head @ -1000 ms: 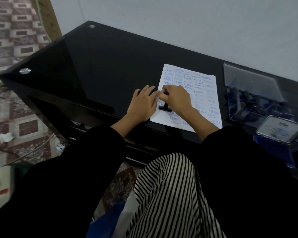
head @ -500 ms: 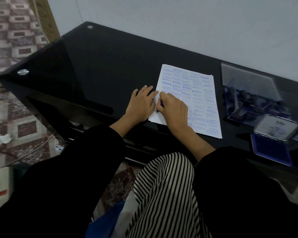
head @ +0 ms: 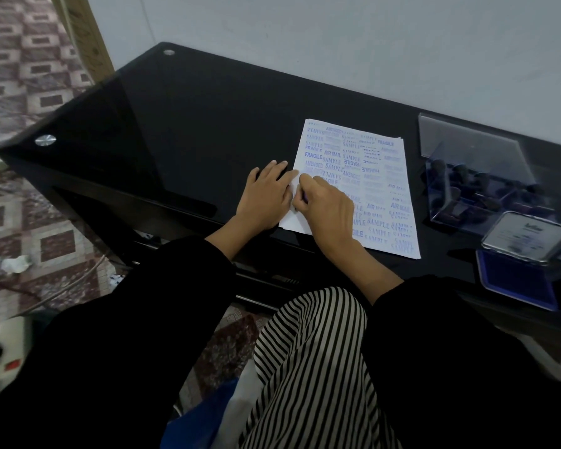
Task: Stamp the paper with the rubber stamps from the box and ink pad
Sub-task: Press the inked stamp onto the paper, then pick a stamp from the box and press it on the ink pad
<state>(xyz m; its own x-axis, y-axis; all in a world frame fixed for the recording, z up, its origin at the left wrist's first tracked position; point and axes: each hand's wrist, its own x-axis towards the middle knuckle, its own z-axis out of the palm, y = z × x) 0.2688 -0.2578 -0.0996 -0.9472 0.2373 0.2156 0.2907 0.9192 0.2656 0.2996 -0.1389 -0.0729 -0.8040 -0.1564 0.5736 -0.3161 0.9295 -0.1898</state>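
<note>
Stamped paper (head: 380, 189) on black glass desk (head: 191, 124); pale wall (head: 337, 43), patterned floor (head: 20, 76).

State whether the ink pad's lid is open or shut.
Open: the ink pad's lid is raised, baring the blue ink surface.

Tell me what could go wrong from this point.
1. The paper is crowded with prints; the mostly hidden stamp pinched in the right hand may overlap one.
2. The left hand pins only the sheet's left edge, so it could skew and smear.
3. The ink pad lies open near the table edge, by the right sleeve; it could be knocked.
</note>
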